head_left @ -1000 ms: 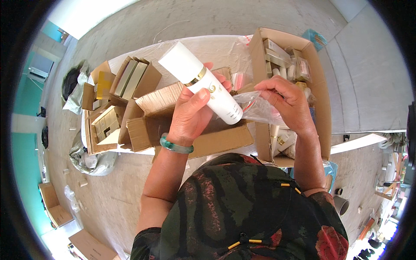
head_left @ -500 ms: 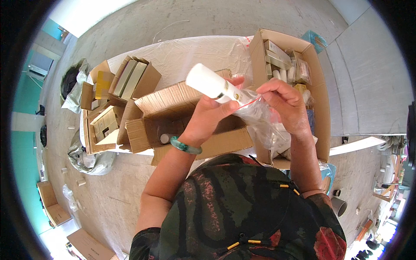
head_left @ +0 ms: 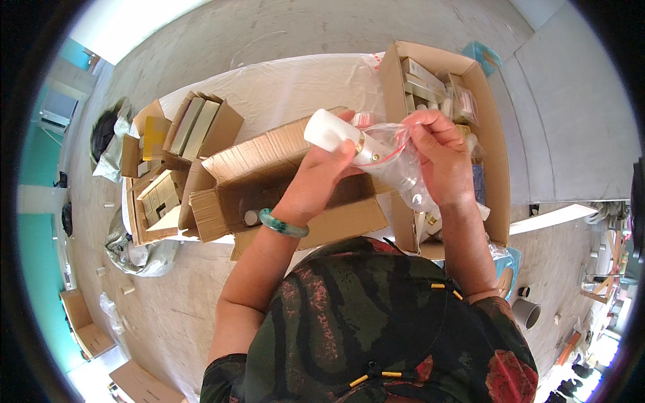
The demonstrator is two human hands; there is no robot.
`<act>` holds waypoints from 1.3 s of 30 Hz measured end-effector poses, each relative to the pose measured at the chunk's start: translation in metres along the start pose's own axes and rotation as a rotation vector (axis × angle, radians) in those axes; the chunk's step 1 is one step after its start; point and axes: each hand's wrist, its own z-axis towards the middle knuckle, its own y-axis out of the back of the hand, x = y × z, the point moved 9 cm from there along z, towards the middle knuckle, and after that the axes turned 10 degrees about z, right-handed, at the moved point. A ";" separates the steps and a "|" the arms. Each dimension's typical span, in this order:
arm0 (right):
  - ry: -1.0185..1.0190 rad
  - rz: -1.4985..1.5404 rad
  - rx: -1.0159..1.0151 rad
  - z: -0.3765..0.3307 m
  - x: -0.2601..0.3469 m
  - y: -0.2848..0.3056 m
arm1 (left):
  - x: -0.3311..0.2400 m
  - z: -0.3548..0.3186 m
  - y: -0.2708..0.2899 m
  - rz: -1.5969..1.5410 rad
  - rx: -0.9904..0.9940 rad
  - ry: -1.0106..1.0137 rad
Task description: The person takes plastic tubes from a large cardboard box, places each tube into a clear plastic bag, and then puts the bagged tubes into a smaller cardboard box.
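My left hand (head_left: 321, 176) is closed around a white bottle (head_left: 327, 131) with a gold band, held tilted with its white cap end toward the upper left. The bottle's lower part sits inside a clear zip bag (head_left: 411, 185) with a red line along its mouth. My right hand (head_left: 440, 151) pinches the rim of that bag between thumb and fingers. Beneath my left hand stands an open cardboard box (head_left: 259, 151), with a small round white item (head_left: 251, 217) in it. A green bangle (head_left: 285, 225) circles my left wrist.
On the right, a long cardboard box (head_left: 496, 161) holds cartons and bagged items. Smaller boxes with flat cartons (head_left: 191, 127) and a box of small cartons (head_left: 161, 195) stand at the left. White sheeting (head_left: 289, 87) covers the table. Sacks (head_left: 138, 252) lie on the floor.
The bottle has moved slightly right and down, and sits deeper in the bag. The bag's red-lined mouth has been drawn farther up around it. Both hands keep their hold.
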 end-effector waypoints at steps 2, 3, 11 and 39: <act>0.017 0.004 -0.007 0.002 0.010 0.000 | -0.002 0.000 0.003 -0.074 -0.001 -0.026; 0.048 -0.073 0.027 0.003 0.013 -0.005 | -0.004 0.000 0.002 -0.155 0.010 -0.014; -0.009 -0.268 0.120 0.004 0.010 -0.026 | 0.006 0.002 -0.021 -0.035 0.148 0.163; -0.118 -0.497 0.023 -0.030 0.017 0.056 | -0.020 -0.031 0.064 0.366 -0.411 -0.082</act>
